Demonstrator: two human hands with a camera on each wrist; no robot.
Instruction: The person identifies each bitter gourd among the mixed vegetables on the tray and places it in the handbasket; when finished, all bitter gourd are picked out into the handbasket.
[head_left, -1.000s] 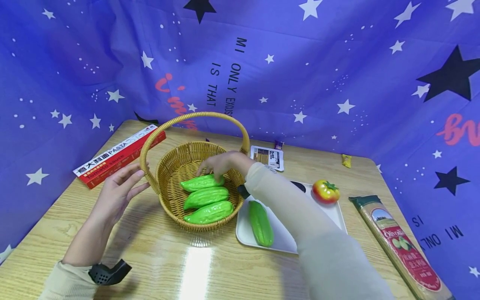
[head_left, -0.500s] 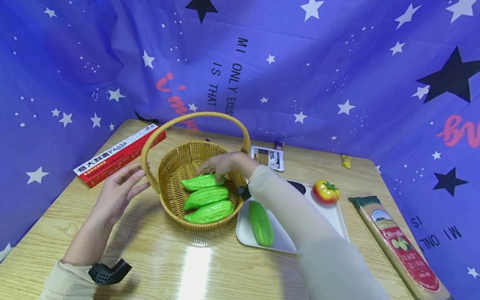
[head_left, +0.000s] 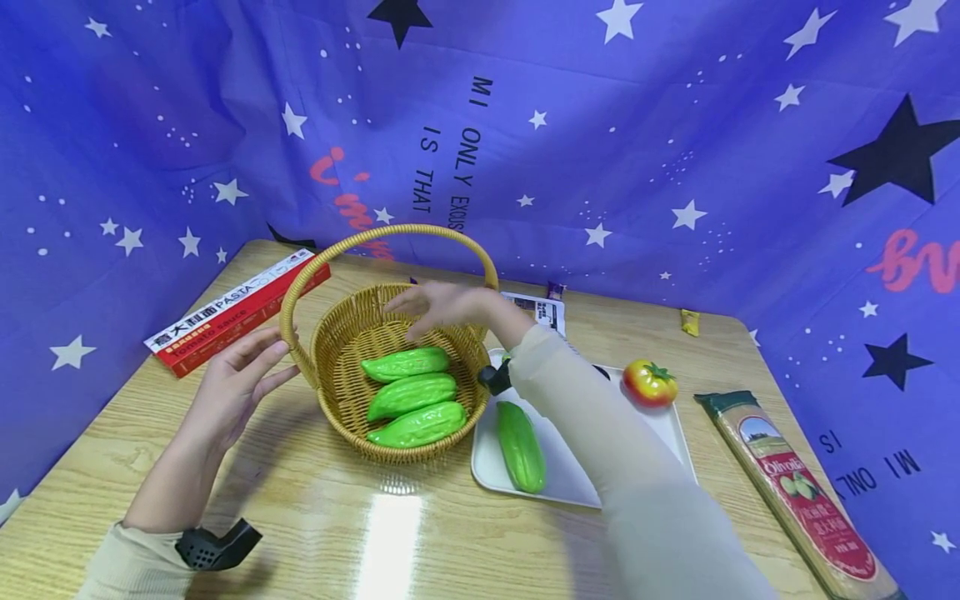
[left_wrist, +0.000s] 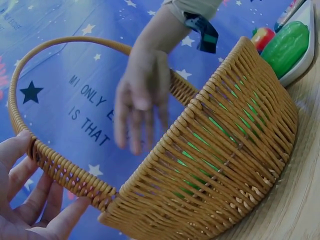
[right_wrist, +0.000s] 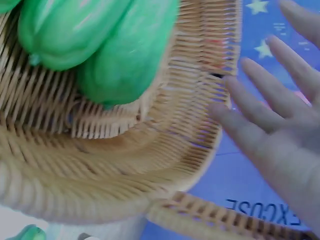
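Note:
A wicker basket (head_left: 337,392) with a tall arched handle (head_left: 405,229) stands on the table. Three glossy green bitter melons (head_left: 412,394) lie side by side in it. My left hand (head_left: 238,379) holds the left foot of the handle; in the left wrist view its thumb and fingers (left_wrist: 22,137) lie on either side of the wicker. Over the basket's back right rim hovers my right hand (head_left: 450,304), fingers spread and holding nothing. The right wrist view shows its fingers (right_wrist: 280,95) apart from the green melons (right_wrist: 125,60).
Right of the basket a white tray (head_left: 487,475) bears a green elongated vegetable (head_left: 521,447) and a red-yellow tomato (head_left: 650,383). A red pasta box (head_left: 240,312) lies at left, a pasta bag (head_left: 802,492) at right. Small packets (head_left: 690,322) lie at the back.
My right hand has let go of the rearmost bitter melon and risen up and back, its fingers straightening. The left hand stays at the handle.

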